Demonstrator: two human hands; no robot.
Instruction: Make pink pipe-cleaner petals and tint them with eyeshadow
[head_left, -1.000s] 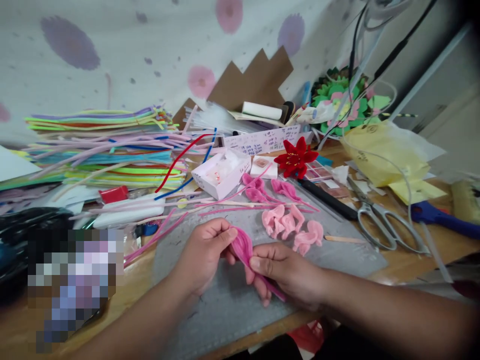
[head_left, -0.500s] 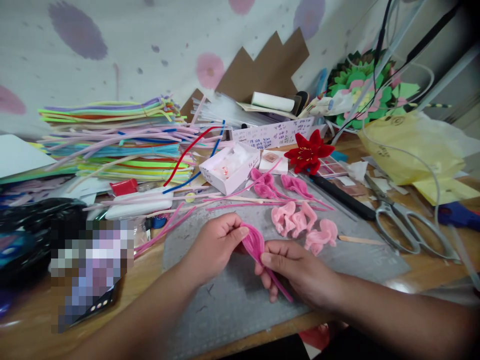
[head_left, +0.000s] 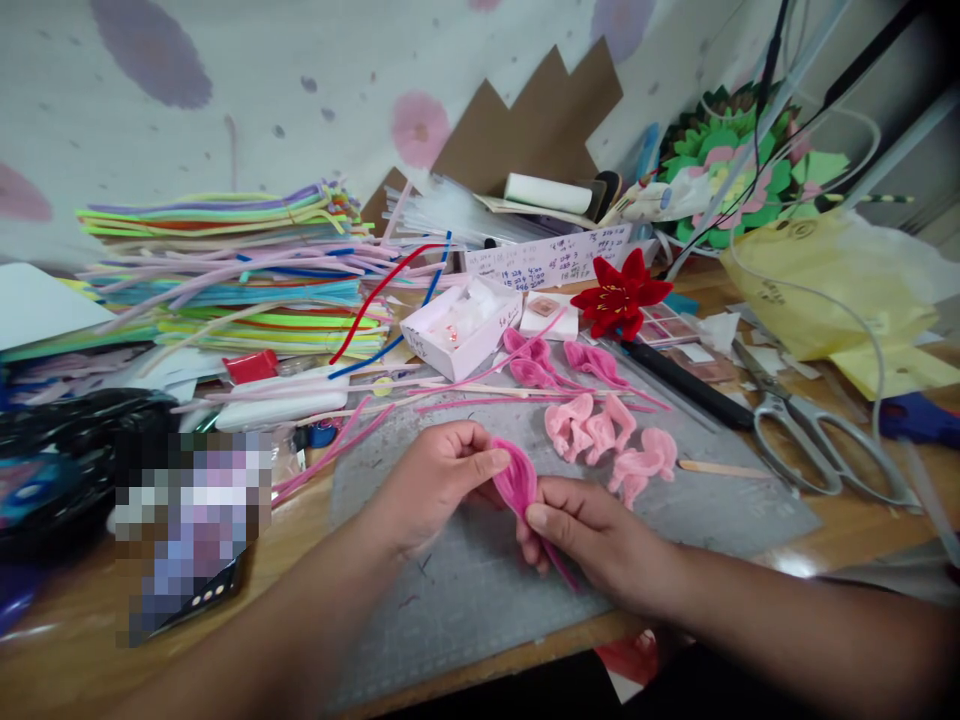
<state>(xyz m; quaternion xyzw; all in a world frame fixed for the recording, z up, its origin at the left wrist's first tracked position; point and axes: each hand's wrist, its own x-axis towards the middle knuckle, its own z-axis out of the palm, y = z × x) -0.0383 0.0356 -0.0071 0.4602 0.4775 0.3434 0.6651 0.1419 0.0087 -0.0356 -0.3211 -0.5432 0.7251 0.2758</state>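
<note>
Between my hands is a bright pink pipe-cleaner petal (head_left: pixel 515 478), a rounded loop that narrows into a stem pointing down and right. My left hand (head_left: pixel 450 475) is closed, pinching the upper left edge of the loop between thumb and fingers. Lower down, my right hand (head_left: pixel 589 535) grips the narrow base, and the stem sticks out beneath its fingers. Two similar pink petals, a left one (head_left: pixel 529 358) and a right one (head_left: pixel 596 364), lie beyond my hands. Pale pink curled pieces (head_left: pixel 589 428) rest on the grey cutting mat (head_left: pixel 450 620) close to my right hand.
Scissors (head_left: pixel 832 450) and a wooden stick (head_left: pixel 724 468) lie to the right. A red flower (head_left: pixel 621 295) with a black handle stands behind. Bundles of coloured pipe cleaners (head_left: pixel 240 290) are piled back left, near a white box (head_left: pixel 461 330). A phone (head_left: pixel 199 590) lies left.
Both hands, still holding the pink petal, have shifted very slightly to the right in view. The camera view has tilted a little. Nothing has been picked up or let go.
</note>
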